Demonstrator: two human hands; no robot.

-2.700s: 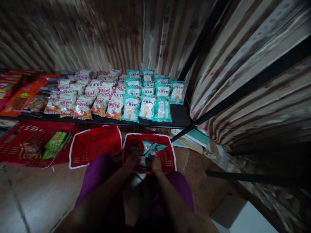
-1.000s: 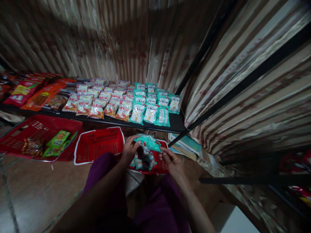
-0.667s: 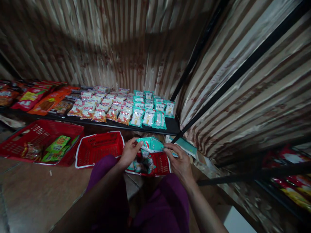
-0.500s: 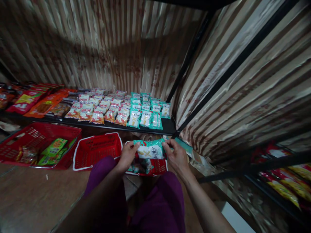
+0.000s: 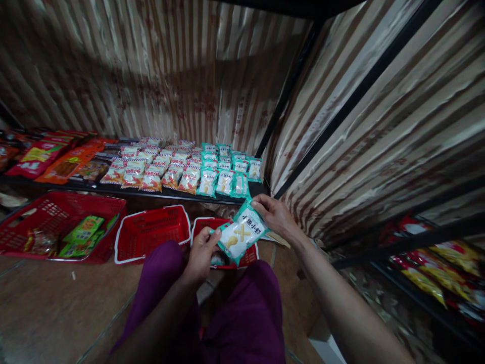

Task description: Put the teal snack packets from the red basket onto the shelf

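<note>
A teal and white snack bag [image 5: 242,232] is held tilted between both hands, its printed front facing up. My left hand [image 5: 202,253] pinches its lower left corner, and my right hand [image 5: 273,215] grips the upper right corner. Beneath the bag is a red basket [image 5: 202,222] with a few teal packs, partly covered by the bag and my left hand. On the black shelf [image 5: 182,193] just beyond, similar teal bags [image 5: 224,182] stand in rows at the right end, beside white and orange bags [image 5: 151,178].
An orange pack [image 5: 71,162] and a red pack [image 5: 41,157] lie farther left on the shelf. Two more red baskets [image 5: 151,222] [image 5: 64,202] are on the floor; the left one holds green packs [image 5: 84,230]. A lower rack with yellow and red bags [image 5: 424,275] stands right.
The teal bag has gone from level to tilted, its right end raised toward the shelf. My right hand has moved up with it, and my left hand sits slightly lower.
</note>
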